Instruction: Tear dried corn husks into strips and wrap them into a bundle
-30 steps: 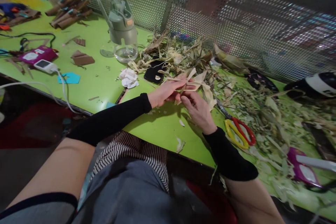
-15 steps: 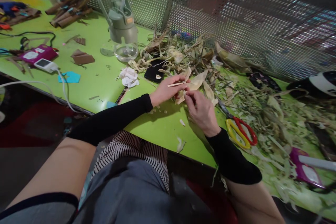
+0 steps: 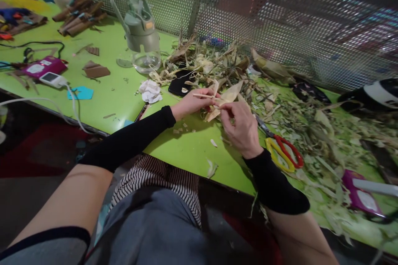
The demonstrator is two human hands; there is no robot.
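Both my hands meet over the green table (image 3: 118, 99), just above its surface. My left hand (image 3: 192, 101) is closed around a bundle of pale dried husk strips (image 3: 228, 96), with one thin strip sticking out leftward between its fingers. My right hand (image 3: 241, 126) pinches the same husk strips from the right, thumb and fingers pressed together. Small husk scraps lie on the table below the hands. Black sleeves cover both forearms.
A heap of dried husks and leaves (image 3: 211, 64) lies behind the hands, cuttings spreading right. Red and yellow scissors (image 3: 284, 153) lie right of my right hand. A black phone (image 3: 180, 83), crumpled tissue (image 3: 149, 91), grey-green water bottle (image 3: 138, 29) and perforated metal screen (image 3: 280, 16) are near.
My hands have lifted slightly and shifted the husk strips a little leftward and up; my right hand has turned, its fingers now pinching higher on the strips.
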